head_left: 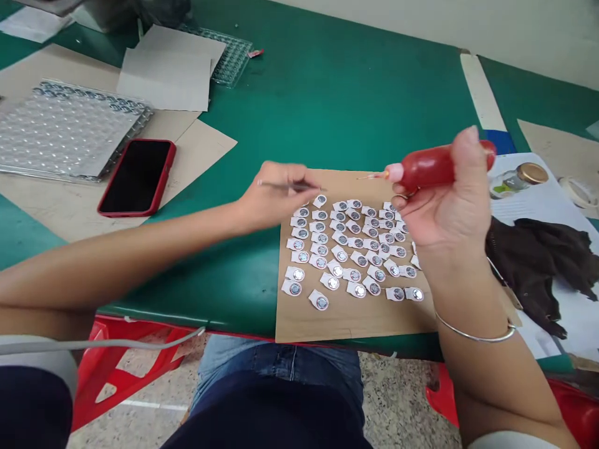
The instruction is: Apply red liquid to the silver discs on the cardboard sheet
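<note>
My right hand [456,212] is wrapped round a red squeeze bottle [428,167], raised above the board's right side. The bottle lies nearly level, and its pale pink cap with a thin needle tip [372,177] points left. My left hand [276,196] pinches a slim metal tool that looks like tweezers [285,184], at the far left corner of a brown cardboard sheet [322,327]. On the sheet lie several rows of small white tabbed pieces [319,300], each with a round silvery centre. My right hand and wrist hide some pieces at the right.
To the left are a red-cased phone [136,178], a clear dimpled plastic tray [65,131] and grey card sheets [166,72]. On the right, a lidded glass jar [519,178] and dark gloves [538,262] rest on white paper. A grey cable [103,343] crosses near my left arm.
</note>
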`<state>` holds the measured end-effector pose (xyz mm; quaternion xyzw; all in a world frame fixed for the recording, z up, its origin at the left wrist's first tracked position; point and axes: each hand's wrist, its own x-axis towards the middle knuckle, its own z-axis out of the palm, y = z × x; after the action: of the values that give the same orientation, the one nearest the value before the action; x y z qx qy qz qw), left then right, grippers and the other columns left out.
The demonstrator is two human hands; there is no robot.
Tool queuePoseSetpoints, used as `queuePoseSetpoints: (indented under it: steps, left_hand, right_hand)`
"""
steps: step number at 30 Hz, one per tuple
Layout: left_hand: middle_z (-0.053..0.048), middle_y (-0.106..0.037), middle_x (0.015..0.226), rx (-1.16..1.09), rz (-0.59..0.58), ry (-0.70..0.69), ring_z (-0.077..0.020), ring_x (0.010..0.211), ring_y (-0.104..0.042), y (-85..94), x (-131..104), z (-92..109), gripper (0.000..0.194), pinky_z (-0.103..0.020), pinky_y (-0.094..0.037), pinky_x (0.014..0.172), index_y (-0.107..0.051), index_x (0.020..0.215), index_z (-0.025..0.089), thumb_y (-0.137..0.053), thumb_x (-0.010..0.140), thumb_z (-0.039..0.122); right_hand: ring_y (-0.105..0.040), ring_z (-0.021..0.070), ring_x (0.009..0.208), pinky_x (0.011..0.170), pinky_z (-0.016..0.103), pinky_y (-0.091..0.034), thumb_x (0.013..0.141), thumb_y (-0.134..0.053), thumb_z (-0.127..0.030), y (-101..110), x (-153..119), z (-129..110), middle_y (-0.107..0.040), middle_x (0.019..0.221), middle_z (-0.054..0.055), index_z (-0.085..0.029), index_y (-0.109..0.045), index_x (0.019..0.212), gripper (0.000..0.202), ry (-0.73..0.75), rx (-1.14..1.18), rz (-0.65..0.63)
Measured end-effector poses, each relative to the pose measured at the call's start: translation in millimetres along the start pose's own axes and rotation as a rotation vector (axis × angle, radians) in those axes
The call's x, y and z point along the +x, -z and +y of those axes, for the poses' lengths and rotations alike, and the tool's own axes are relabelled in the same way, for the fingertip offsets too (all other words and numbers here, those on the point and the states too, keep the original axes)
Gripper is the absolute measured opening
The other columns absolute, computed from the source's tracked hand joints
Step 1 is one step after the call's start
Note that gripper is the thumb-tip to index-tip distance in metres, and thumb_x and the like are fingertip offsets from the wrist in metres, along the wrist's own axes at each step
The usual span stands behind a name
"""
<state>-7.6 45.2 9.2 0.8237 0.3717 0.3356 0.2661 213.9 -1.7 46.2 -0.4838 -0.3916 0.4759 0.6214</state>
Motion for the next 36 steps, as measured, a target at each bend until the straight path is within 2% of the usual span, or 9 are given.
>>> queuePoseSetpoints:
  steps: [4,6,9,12,16,26,29,32,36]
  left_hand:
    - [-0.001,-0.070,0.081,0.080,-0.064,-0.196,-0.0120,0.074,-0.065,3.8,-46.2,2.2,0.008,-0.026,-0.048,0.072,-0.064,0.086,0.018,-0.059,0.081,0.021]
    - [-0.002,-0.071,0.084,0.031,-0.071,-0.270,-0.0121,0.076,-0.065,4.2,-59.4,-6.1,0.008,-0.029,-0.047,0.079,-0.062,0.088,0.019,-0.059,0.081,0.018]
    - [-0.003,-0.070,0.090,0.011,-0.085,-0.326,-0.0133,0.079,-0.065,4.2,-70.1,-16.6,0.014,-0.031,-0.046,0.079,-0.059,0.092,0.019,-0.060,0.079,0.015]
    - [-0.004,-0.069,0.096,0.076,-0.118,-0.369,-0.0148,0.083,-0.063,4.5,-75.5,-18.6,0.020,-0.033,-0.045,0.080,-0.056,0.098,0.018,-0.061,0.079,0.014]
    - [-0.005,-0.069,0.098,0.140,-0.127,-0.411,-0.0152,0.082,-0.061,6.6,-78.1,-12.9,0.021,-0.033,-0.044,0.078,-0.054,0.101,0.017,-0.058,0.081,0.014]
    - [-0.005,-0.068,0.085,0.204,-0.143,-0.463,-0.0153,0.076,-0.057,7.1,-79.2,-12.7,0.012,-0.033,-0.042,0.073,-0.054,0.096,0.015,-0.052,0.084,0.015]
    - [-0.006,-0.067,0.088,0.216,-0.154,-0.485,-0.0154,0.076,-0.055,6.3,-79.9,-14.5,0.012,-0.033,-0.042,0.072,-0.054,0.095,0.015,-0.052,0.084,0.016]
    - [-0.008,-0.066,0.084,0.255,-0.176,-0.541,-0.0169,0.074,-0.054,6.1,-79.7,-12.8,0.007,-0.034,-0.043,0.071,-0.055,0.087,0.013,-0.050,0.085,0.017]
    - [-0.009,-0.063,0.073,0.352,-0.190,-0.600,-0.0180,0.072,-0.055,5.5,-79.6,-5.1,0.021,-0.035,-0.045,0.071,-0.055,0.071,0.012,-0.041,0.088,0.012]
  right_hand:
    - [-0.058,0.0151,0.055,0.041,0.025,-0.030,0.078,-0.050,-0.055,-26.9,-0.3,20.5,-0.049,0.054,-0.002,-0.022,-0.046,0.072,0.033,0.039,-0.045,-0.004]
    - [-0.059,0.0157,0.052,0.041,0.026,-0.034,0.079,-0.051,-0.053,-39.9,-5.1,26.8,-0.048,0.050,-0.004,-0.023,-0.047,0.074,0.031,0.067,-0.084,-0.018]
    - [-0.059,0.0148,0.047,0.038,0.026,-0.035,0.083,-0.048,-0.047,-54.8,-14.5,34.2,-0.048,0.046,-0.005,-0.023,-0.049,0.069,0.028,0.131,-0.134,-0.035]
    - [-0.059,0.0135,0.044,0.037,0.027,-0.041,0.080,-0.054,-0.044,-61.8,-23.4,42.8,-0.052,0.047,-0.005,-0.024,-0.051,0.064,0.026,0.174,-0.184,-0.026]
    - [-0.064,0.0145,0.054,0.046,0.029,-0.051,0.076,-0.058,-0.046,-60.6,-31.2,53.3,-0.057,0.057,-0.003,-0.023,-0.053,0.078,0.024,0.182,-0.254,-0.001]
    - [-0.063,0.0116,0.055,0.043,0.025,-0.049,0.075,-0.057,-0.046,-55.5,-35.3,59.7,-0.055,0.067,-0.001,-0.021,-0.049,0.081,0.027,0.191,-0.302,0.000]
    - [-0.063,0.0115,0.055,0.043,0.024,-0.049,0.075,-0.058,-0.045,-56.1,-35.1,60.0,-0.056,0.068,-0.001,-0.021,-0.050,0.081,0.026,0.183,-0.284,-0.007]
    - [-0.062,0.0114,0.055,0.044,0.025,-0.050,0.072,-0.062,-0.043,-56.7,-35.6,61.6,-0.057,0.067,-0.001,-0.021,-0.053,0.079,0.025,0.204,-0.265,-0.025]
    - [-0.063,0.0129,0.062,0.052,0.028,-0.053,0.069,-0.067,-0.040,-55.4,-37.8,66.4,-0.061,0.073,0.001,-0.021,-0.057,0.079,0.024,0.211,-0.375,-0.044]
